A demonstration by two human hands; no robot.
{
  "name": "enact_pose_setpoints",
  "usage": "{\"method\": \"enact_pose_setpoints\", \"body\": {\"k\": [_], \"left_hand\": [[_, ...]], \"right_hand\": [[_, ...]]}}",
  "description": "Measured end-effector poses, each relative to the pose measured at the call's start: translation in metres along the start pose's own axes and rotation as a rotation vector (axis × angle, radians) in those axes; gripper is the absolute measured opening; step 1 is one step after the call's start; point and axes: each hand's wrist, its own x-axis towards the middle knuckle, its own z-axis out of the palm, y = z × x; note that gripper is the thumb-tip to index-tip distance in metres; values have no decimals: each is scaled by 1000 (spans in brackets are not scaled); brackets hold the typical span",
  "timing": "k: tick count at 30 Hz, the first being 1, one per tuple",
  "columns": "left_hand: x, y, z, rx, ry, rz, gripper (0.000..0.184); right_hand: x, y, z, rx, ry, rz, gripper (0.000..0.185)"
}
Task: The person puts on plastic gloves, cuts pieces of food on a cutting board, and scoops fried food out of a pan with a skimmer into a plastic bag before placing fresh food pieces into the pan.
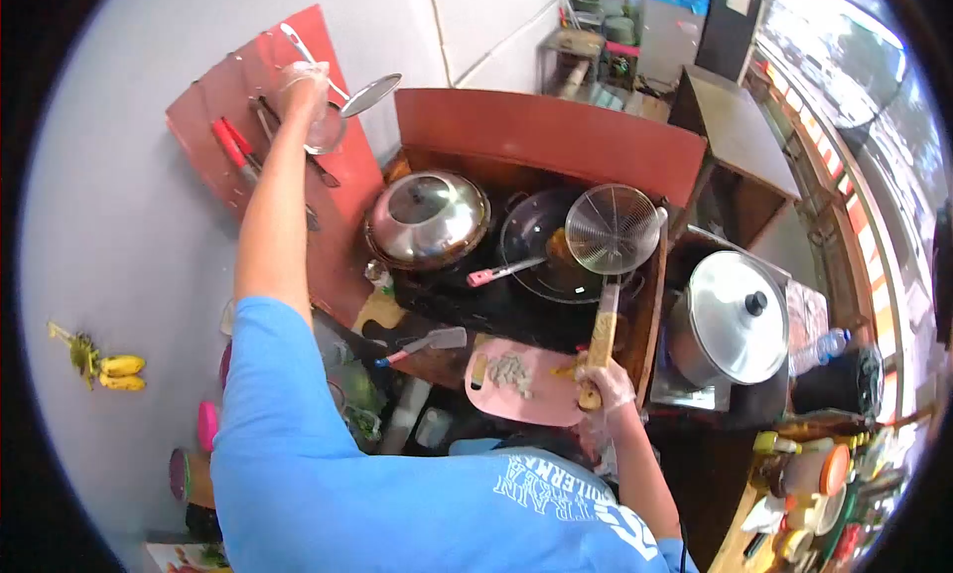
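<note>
My left hand (306, 88), in a clear glove, is raised at the red board (342, 201) and closed around a metal strainer (372, 95) with a pale handle. Other utensils hang there, among them red-handled tongs (234, 142). My right hand (606, 386), gloved too, grips the wooden handle of a large wire skimmer (612, 229), whose round mesh is over the right side of the dark wok (536, 232). A spatula with a pink handle (494, 274) rests in the wok. Chopped pale pieces (509, 372) lie on the pink cutting board (541, 399) beside my right hand.
A domed lid (429, 215) covers a pan left of the wok. A large lidded pot (730, 320) stands at the right, near a plastic bottle (822, 347). Another spatula (422, 346) lies left of the cutting board. Jars (814, 469) stand at the lower right.
</note>
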Motion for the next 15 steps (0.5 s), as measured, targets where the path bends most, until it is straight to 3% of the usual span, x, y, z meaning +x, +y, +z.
{"method": "enact_pose_setpoints", "body": {"k": [1,4,6,8,10,12,13,15], "left_hand": [[-16,26,-20,-70,-62,-85,40],[-64,100,-68,-165,-230,-240,36],[-90,103,-60,-190,-339,-301,31],[-119,82,-29,6,-282,18,34],[-148,101,-41,-84,-413,-125,39],[-173,105,-54,167,-513,275,23],[-186,99,-55,234,-433,436,23],[-206,92,-47,-184,-475,17,29]], "right_hand": [[-10,-16,17,242,-1,108,31],[7,-3,41,394,-62,72,27],[16,-6,62,448,-96,143,30],[32,4,88,539,-126,183,28],[46,8,118,576,-131,232,27],[66,19,152,601,-50,270,25],[74,15,164,655,-41,297,20],[115,65,181,652,-98,39,30]]}}
